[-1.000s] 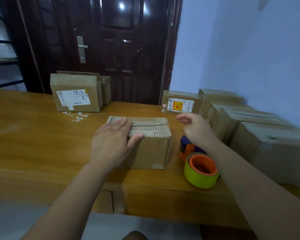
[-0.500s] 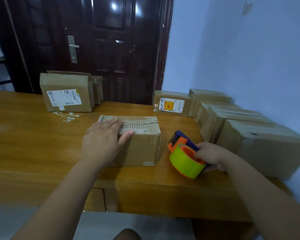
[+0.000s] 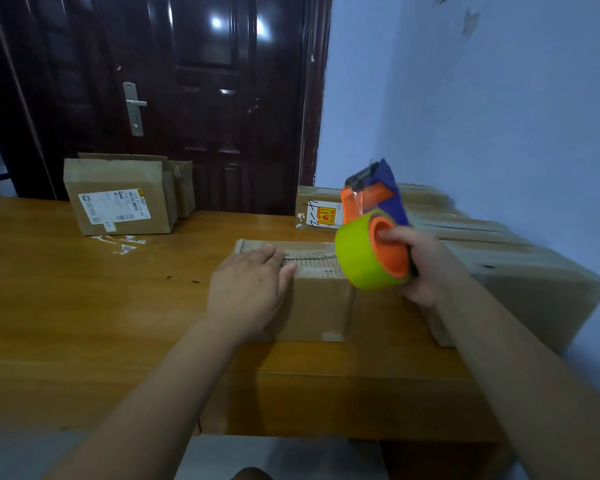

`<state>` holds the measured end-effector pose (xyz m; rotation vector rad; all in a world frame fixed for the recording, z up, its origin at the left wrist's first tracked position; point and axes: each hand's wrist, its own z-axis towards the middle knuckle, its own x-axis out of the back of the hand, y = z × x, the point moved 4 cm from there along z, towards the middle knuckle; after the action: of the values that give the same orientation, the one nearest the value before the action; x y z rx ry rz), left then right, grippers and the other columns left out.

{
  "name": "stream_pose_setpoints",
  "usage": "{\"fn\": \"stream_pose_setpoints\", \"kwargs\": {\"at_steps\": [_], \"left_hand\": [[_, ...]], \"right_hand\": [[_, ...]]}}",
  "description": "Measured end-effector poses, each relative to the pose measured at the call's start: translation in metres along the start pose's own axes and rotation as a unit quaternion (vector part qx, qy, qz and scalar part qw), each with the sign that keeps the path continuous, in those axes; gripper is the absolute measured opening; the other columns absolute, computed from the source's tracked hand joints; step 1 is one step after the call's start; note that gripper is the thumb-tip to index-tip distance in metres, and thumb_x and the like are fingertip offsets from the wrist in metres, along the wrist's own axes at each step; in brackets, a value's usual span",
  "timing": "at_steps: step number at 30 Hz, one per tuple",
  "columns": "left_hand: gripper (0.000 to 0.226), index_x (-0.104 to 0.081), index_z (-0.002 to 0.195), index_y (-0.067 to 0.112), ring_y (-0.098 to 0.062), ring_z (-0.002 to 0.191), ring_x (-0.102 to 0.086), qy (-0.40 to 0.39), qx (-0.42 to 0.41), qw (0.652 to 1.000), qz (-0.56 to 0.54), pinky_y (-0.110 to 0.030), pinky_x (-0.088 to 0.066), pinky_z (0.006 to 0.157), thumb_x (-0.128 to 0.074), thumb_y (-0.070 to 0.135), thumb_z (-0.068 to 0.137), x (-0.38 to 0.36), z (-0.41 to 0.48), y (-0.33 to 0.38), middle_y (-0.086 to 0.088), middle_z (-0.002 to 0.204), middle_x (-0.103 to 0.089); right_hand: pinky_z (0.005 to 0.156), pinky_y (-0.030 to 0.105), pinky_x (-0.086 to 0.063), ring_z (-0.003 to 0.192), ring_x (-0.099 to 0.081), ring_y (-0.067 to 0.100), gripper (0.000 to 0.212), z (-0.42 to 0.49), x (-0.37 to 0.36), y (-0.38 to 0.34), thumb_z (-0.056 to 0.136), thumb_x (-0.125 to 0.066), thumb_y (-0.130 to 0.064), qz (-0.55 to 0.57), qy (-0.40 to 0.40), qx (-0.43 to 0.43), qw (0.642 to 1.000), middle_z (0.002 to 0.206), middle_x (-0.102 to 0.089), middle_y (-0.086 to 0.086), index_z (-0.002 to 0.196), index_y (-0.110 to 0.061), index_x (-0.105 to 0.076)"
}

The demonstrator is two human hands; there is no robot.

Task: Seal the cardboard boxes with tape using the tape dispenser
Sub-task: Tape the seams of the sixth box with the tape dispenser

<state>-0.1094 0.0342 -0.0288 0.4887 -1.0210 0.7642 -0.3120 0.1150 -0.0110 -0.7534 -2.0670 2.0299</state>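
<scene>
Head view: the left grip (image 3: 248,289) lies flat on the left part of the top of a box (image 3: 312,306), fingers straight and released, the thumb along the top front edge. The box stands near the front edge of the worktop (image 3: 84,289); its top shows a torn, corrugated strip along the seam.

The right grip (image 3: 426,268) is clenched round the dispenser (image 3: 368,195), one finger tucked into the orange hub of the yellow-green roll (image 3: 355,258). The dispenser is held in the air over the right end of the box, its orange and blue head tilted up and away, slightly blurred.

A row of boxes (image 3: 534,278) runs along the blue wall (image 3: 499,98) on the right, just beside the box. A labelled box (image 3: 118,199) stands at the back left, with tape scraps (image 3: 122,242) in front of it. Another box with a yellow sticker (image 3: 321,213) sits partly behind the dispenser. A dark door (image 3: 187,98) stands behind.
</scene>
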Motion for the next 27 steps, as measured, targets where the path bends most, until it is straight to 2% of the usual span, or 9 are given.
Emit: {"fn": "stream_pose_setpoints", "kwargs": {"at_steps": [4, 7, 9, 12, 16, 20, 23, 25, 27], "left_hand": [[0.050, -0.055, 0.130, 0.023, -0.019, 0.118, -0.049, -0.026, -0.044, 0.997, -0.049, -0.034, -0.042, 0.097, -0.021, 0.041, 0.099, -0.001, 0.015, 0.015, 0.002, 0.133, -0.055], [0.038, -0.056, 0.127, 0.021, -0.017, 0.108, -0.047, -0.037, -0.042, 0.993, -0.100, -0.030, -0.040, 0.091, -0.032, 0.031, 0.099, -0.001, 0.024, 0.013, 0.000, 0.119, -0.058], [0.035, -0.056, 0.126, 0.020, -0.017, 0.108, -0.046, -0.035, -0.049, 0.991, -0.118, -0.029, -0.039, 0.090, -0.035, 0.029, 0.099, -0.001, 0.025, 0.011, -0.001, 0.116, -0.057], [0.035, -0.056, 0.128, 0.021, -0.017, 0.111, -0.046, -0.034, -0.055, 0.988, -0.141, -0.028, -0.038, 0.091, -0.036, 0.024, 0.099, -0.001, 0.024, 0.007, 0.000, 0.118, -0.057], [0.039, -0.053, 0.131, 0.022, -0.014, 0.117, -0.044, -0.042, -0.064, 0.984, -0.160, -0.026, -0.035, 0.096, -0.039, 0.013, 0.096, 0.001, 0.023, 0.002, 0.003, 0.124, -0.055], [0.038, -0.054, 0.131, 0.022, -0.012, 0.119, -0.044, -0.031, -0.062, 0.981, -0.182, -0.022, -0.033, 0.097, -0.040, 0.012, 0.097, 0.001, 0.020, 0.001, 0.004, 0.128, -0.056], [0.039, -0.046, 0.137, 0.024, -0.010, 0.121, -0.045, -0.033, -0.025, 0.974, -0.223, -0.022, -0.035, 0.097, -0.042, 0.020, 0.098, 0.003, 0.020, 0.001, 0.007, 0.131, -0.056], [0.049, -0.039, 0.142, 0.026, -0.007, 0.116, -0.051, -0.032, 0.027, 0.947, -0.318, -0.022, -0.038, 0.092, -0.050, 0.034, 0.095, 0.007, 0.020, 0.003, 0.012, 0.127, -0.056], [0.046, -0.050, 0.132, 0.029, -0.004, 0.101, -0.057, 0.011, 0.081, 0.896, -0.438, -0.022, -0.044, 0.083, -0.059, 0.042, 0.088, 0.014, 0.021, 0.006, 0.015, 0.113, -0.059]], "right_hand": [[0.063, 0.025, -0.052, 0.059, -0.059, 0.014, 0.029, 0.004, -0.006, -0.027, 0.072, -0.066, -0.005, -0.043, 0.016, 0.065, 0.997, 0.069, -0.060, 0.006, 0.100, -0.004, -0.058], [0.056, 0.023, -0.048, 0.054, -0.057, 0.011, 0.023, 0.005, -0.012, -0.039, 0.076, -0.060, 0.009, -0.133, 0.007, 0.134, 0.982, 0.061, -0.059, -0.003, 0.088, -0.010, -0.059], [0.053, 0.024, -0.049, 0.060, -0.062, 0.010, 0.035, 0.003, -0.018, -0.042, 0.077, -0.061, 0.010, -0.215, 0.015, 0.176, 0.961, 0.071, -0.063, -0.007, 0.101, -0.016, -0.059], [0.078, 0.041, -0.057, 0.091, -0.064, 0.023, 0.047, 0.005, -0.026, -0.043, 0.076, -0.069, 0.000, -0.319, 0.014, 0.206, 0.925, 0.099, -0.063, 0.000, 0.114, -0.024, -0.053], [0.087, 0.050, -0.054, 0.099, -0.063, 0.024, 0.054, 0.009, -0.038, -0.049, 0.071, -0.073, -0.008, -0.394, -0.021, 0.215, 0.893, 0.109, -0.064, 0.003, 0.117, -0.028, -0.052], [0.085, 0.044, -0.055, 0.096, -0.062, 0.023, 0.056, 0.012, -0.044, -0.057, 0.074, -0.073, -0.004, -0.441, -0.035, 0.224, 0.868, 0.109, -0.061, 0.002, 0.120, -0.027, -0.051], [0.069, 0.030, -0.051, 0.084, -0.061, 0.019, 0.049, 0.010, -0.050, -0.055, 0.076, -0.069, -0.003, -0.478, -0.058, 0.237, 0.844, 0.095, -0.058, -0.006, 0.114, -0.028, -0.049], [0.061, 0.021, -0.043, 0.074, -0.057, 0.011, 0.046, 0.009, -0.056, -0.052, 0.078, -0.067, -0.003, -0.496, -0.074, 0.237, 0.832, 0.089, -0.053, -0.011, 0.111, -0.028, -0.046], [0.058, 0.016, -0.041, 0.073, -0.056, 0.008, 0.046, 0.008, -0.062, -0.050, 0.080, -0.066, -0.005, -0.521, -0.085, 0.237, 0.815, 0.090, -0.052, -0.013, 0.111, -0.029, -0.042]]}}
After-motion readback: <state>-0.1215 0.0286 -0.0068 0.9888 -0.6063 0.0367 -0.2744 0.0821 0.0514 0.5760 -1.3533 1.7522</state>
